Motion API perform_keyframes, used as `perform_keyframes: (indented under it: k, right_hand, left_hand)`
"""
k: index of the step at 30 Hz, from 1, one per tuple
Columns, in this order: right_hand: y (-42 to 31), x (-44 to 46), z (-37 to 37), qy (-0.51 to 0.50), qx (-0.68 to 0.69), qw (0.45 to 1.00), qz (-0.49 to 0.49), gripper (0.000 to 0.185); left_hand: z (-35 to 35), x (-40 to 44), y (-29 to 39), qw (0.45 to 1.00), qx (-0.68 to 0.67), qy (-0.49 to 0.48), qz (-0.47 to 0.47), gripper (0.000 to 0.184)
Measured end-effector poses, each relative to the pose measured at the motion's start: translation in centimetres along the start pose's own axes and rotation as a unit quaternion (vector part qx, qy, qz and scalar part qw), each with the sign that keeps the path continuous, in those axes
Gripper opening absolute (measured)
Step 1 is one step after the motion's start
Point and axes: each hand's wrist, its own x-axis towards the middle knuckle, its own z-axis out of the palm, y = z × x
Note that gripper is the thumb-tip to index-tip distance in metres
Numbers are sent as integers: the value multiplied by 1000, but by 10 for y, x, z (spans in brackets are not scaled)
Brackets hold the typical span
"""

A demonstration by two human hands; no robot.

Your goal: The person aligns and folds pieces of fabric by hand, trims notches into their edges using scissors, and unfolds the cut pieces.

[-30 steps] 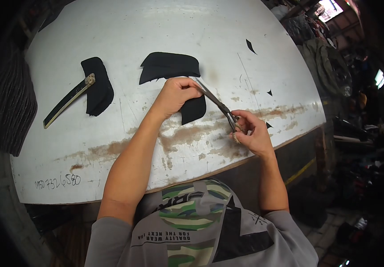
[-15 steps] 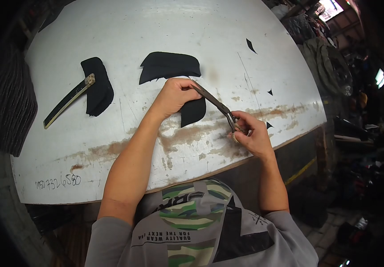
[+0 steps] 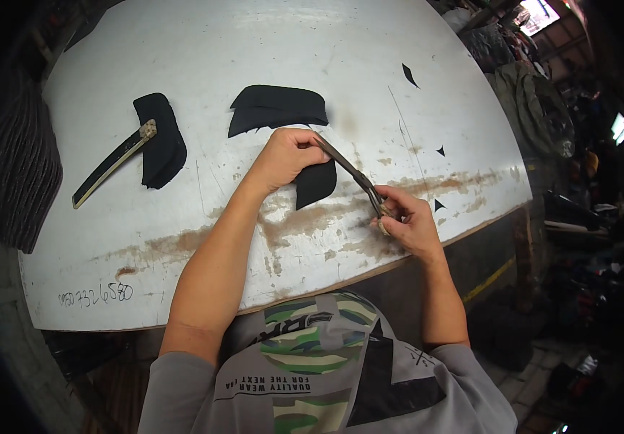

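My left hand (image 3: 288, 157) pinches a black fabric piece (image 3: 316, 186), which hangs down below its fingers. In my right hand (image 3: 407, 219) is a pair of dark scissors (image 3: 355, 173) with wrapped handles. The scissor blades point up and left, their tips at my left fingertips, and look closed. Just above my left hand lie stacked black fabric pieces (image 3: 279, 107) with a frayed lower edge. Where the blades meet the held fabric is hidden by my fingers.
On the white table (image 3: 254, 36), a long strip tool (image 3: 113, 165) with a wrapped end lies across black pieces (image 3: 165, 145) at left. Small black scraps (image 3: 439, 205) lie at right. Dark layered sheets (image 3: 19, 166) stand beyond the left edge.
The scissor blades have closed and their tips have moved slightly left, to my left fingertips. The hanging fabric has shifted slightly down.
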Motion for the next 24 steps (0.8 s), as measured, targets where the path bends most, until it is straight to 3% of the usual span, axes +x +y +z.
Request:
perform_keyframes:
  k: [9, 12, 14, 18, 19, 22, 23, 24]
  right_hand:
    - [14, -1, -2, 23, -31, 999, -4, 53]
    - [19, 0, -4, 61, 75, 995, 2, 41]
    - [13, 7, -13, 105, -102, 989, 15, 31]
    - [17, 21, -35, 156, -388, 908, 3, 18]
    - [8, 25, -40, 149, -395, 903, 83, 24]
    - [6, 31, -53, 162, -516, 840, -43, 30]
    - [4, 33, -52, 177, -528, 830, -33, 46]
    - [0, 39, -44, 195, -493, 844, -82, 50]
  left_hand:
    - [-1, -1, 1, 1000, 5, 3, -26, 7]
    - [-4, 0, 0, 999, -23, 22, -31, 8]
    - [-6, 2, -3, 997, -59, 31, -34, 9]
    - [-4, 3, -4, 998, -51, 44, -22, 9]
    - [-2, 3, -3, 997, -54, 51, -22, 10]
    - [-2, 4, -5, 990, -103, 92, -34, 10]
    - [-2, 7, -6, 986, -126, 106, -39, 10]
    - [-1, 7, -5, 979, -153, 124, -57, 10]
